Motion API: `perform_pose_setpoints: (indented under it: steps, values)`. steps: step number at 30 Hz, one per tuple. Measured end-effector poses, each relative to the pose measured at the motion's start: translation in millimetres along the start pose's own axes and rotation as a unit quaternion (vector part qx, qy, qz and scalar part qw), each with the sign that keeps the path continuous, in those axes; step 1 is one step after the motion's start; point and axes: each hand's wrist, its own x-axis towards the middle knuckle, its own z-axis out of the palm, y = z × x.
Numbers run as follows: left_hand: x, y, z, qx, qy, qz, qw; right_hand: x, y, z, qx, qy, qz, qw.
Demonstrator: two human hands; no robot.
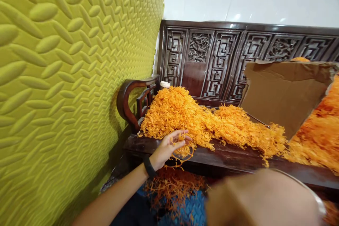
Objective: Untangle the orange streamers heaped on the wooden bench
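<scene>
My left hand (169, 146) is out at the front edge of the dark wooden bench (227, 153), near its armrest end. The grip is loose: my fingers are half curled with the thumb opposite, a gap showing between them, and I have hold of a few thin orange strands (182, 137). They lie in among my fingers and trail in loops below my hand, over the bench's front edge. Just beyond my fingertips, on the bench seat, spreads the orange heap (172, 109), reaching from the armrest along the seat. My right hand I can't make out; a large blurred shape (267, 201) sits close to me, in front of the bench, and I cannot tell what it is or what my right grip is doing. Below the bench's front edge, under my left hand, more orange strips (176, 187) lie over something blue and textured (196, 206). Farther along the bench from the armrest, a piece of cardboard (280, 91) stands tilted beside a deeper orange pile (324, 127).
</scene>
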Motion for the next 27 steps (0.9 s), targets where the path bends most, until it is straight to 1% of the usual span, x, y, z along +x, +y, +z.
perform_pose_setpoints:
  steps: [2, 3, 4, 5, 8, 10, 12, 17, 22, 24, 25, 27]
  values:
    - [1.3, -1.8, -1.3, 0.031, 0.03, 0.01, 0.999, 17.0, 16.3, 10.5, -0.021, 0.04, 0.055, 0.997]
    - [2.0, -2.7, -2.3, 0.044, 0.043, 0.016, 0.998, 24.8, 26.4, 16.7, -0.035, 0.071, 0.097, 0.992]
    - [2.9, -3.7, -3.5, 0.053, 0.055, 0.021, 0.997, 31.3, 37.3, 23.0, -0.06, 0.112, 0.124, 0.984]
    - [3.8, -4.6, -4.8, 0.059, 0.067, 0.023, 0.996, 36.1, 48.2, 29.1, -0.065, 0.117, 0.134, 0.982]
    - [6.4, -7.0, -8.9, 0.088, 0.095, 0.004, 0.992, 41.9, 75.9, 44.4, 0.01, 0.069, 0.095, 0.993]
    - [7.8, -8.2, -11.4, 0.11, 0.106, -0.016, 0.988, 42.4, 87.7, 51.9, 0.045, 0.052, 0.093, 0.993]
    - [8.6, -8.7, -13.6, 0.125, 0.106, -0.027, 0.986, 43.5, 95.1, 57.5, 0.056, 0.057, 0.102, 0.992]
    - [7.5, -6.6, -16.1, 0.139, 0.096, -0.008, 0.986, 49.5, 106.3, 64.6, 0.09, 0.126, 0.089, 0.984]
    - [6.9, -3.2, -13.9, 0.154, 0.095, 0.003, 0.984, 50.7, 116.3, 66.2, 0.162, 0.175, 0.122, 0.964]
    - [6.9, -1.8, -12.3, 0.165, 0.093, 0.007, 0.982, 50.0, 119.4, 66.9, 0.21, 0.18, 0.144, 0.95]
    - [6.8, -1.0, -11.5, 0.169, 0.091, 0.008, 0.981, 49.5, 120.7, 67.4, 0.249, 0.176, 0.161, 0.939]
    - [5.8, 0.8, -9.9, 0.168, 0.088, 0.01, 0.982, 48.8, 122.5, 68.9, 0.343, 0.159, 0.196, 0.905]
